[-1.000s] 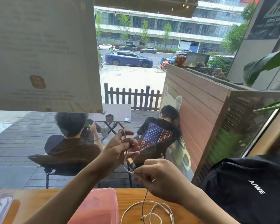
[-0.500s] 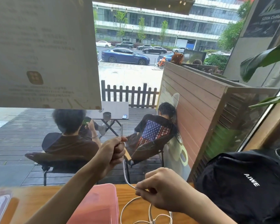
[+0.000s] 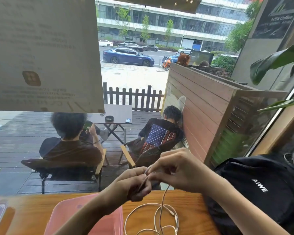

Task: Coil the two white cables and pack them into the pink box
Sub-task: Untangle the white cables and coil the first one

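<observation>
Coiling: my left hand (image 3: 136,185) and right hand (image 3: 178,172) are together, pinching one white cable (image 3: 161,211)
Left: rest loose on the counter (image 3: 190,209); pink box (image 3: 85,217) looks unfilled

A wooden desk (image 3: 185,199) stands against a large window with a paper notice (image 3: 41,51) stuck on it, looking in daylight onto a dark plank deck (image 3: 15,141) with folding chairs (image 3: 61,168), a small table (image 3: 115,112), a picket fence (image 3: 134,97), a slatted wooden partition (image 3: 199,106), and a street of parked cars before a glass-fronted building (image 3: 176,22).
</observation>
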